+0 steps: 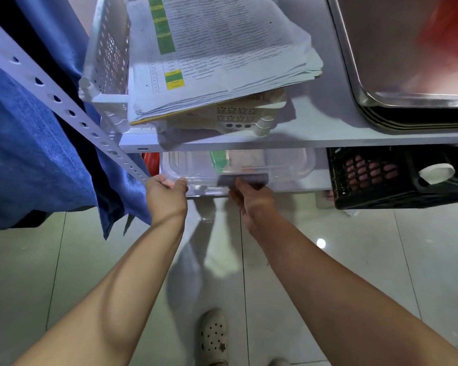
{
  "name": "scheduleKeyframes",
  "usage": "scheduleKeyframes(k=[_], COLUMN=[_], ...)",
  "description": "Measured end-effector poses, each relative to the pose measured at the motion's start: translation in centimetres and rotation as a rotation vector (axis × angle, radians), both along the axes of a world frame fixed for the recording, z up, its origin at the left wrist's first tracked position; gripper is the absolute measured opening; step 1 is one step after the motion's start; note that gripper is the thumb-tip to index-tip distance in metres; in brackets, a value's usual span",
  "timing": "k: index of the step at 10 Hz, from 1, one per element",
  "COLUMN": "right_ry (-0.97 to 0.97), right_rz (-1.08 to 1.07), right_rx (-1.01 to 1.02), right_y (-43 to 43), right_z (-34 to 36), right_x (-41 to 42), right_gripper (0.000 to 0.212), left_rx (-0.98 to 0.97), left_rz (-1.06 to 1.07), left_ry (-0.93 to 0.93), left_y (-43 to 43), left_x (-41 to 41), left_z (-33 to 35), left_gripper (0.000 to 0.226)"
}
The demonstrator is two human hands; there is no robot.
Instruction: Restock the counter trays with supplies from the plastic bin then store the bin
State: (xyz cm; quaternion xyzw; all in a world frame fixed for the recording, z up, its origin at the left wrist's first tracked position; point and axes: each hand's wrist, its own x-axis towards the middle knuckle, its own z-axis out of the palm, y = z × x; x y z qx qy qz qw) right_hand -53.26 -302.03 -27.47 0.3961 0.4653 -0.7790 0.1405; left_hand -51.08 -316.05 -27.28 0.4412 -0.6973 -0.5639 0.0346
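Plastic bin [288,165] long axis left-right on lower shelf [321,180] | left hand [165,190] grips near-left corner | right hand [251,200] grips front rim

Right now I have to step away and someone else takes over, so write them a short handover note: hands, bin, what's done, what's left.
Left hand: grips the bin at its left front corner.
Right hand: holds the grey handle at the bin's front.
Bin: on the lower shelf, mostly under the upper shelf, beside a black crate; a green packet shows inside.
Done: cannot tell; the counter trays are out of view.
Left: if restocking is finished, seat the bin and let go.
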Motion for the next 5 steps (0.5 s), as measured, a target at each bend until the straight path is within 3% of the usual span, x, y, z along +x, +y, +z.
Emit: scheduleKeyframes(k=[2,3,4,5], right_ry=[0.03,-0.018,-0.025,-0.069], right_rz=[0.457,0.667,0.877,1.04], right_rx=[0.31,0.562,0.828,1.04], right_y=[2.7,5.2,7.9,10.7], right_z=[0.2,1.1,3.1,5.5], right_x=[2.8,5.4,7.7,9.9], right_gripper=[0.016,0.019,0.016,0.021], left_rx=[-0.055,-0.134,-0.197,-0.409], left_rz=[-0.05,-0.235,-0.591,-0.963], left_ry=[-0.021,-0.164,-0.228,-0.218], left_y=[-0.3,0.7,2.6,5.2], left_x=[0.1,2.0,4.6,7.1], left_z=[0.5,1.6,3.3,5.3], left_gripper=[0.03,0.027,0.012,0.018])
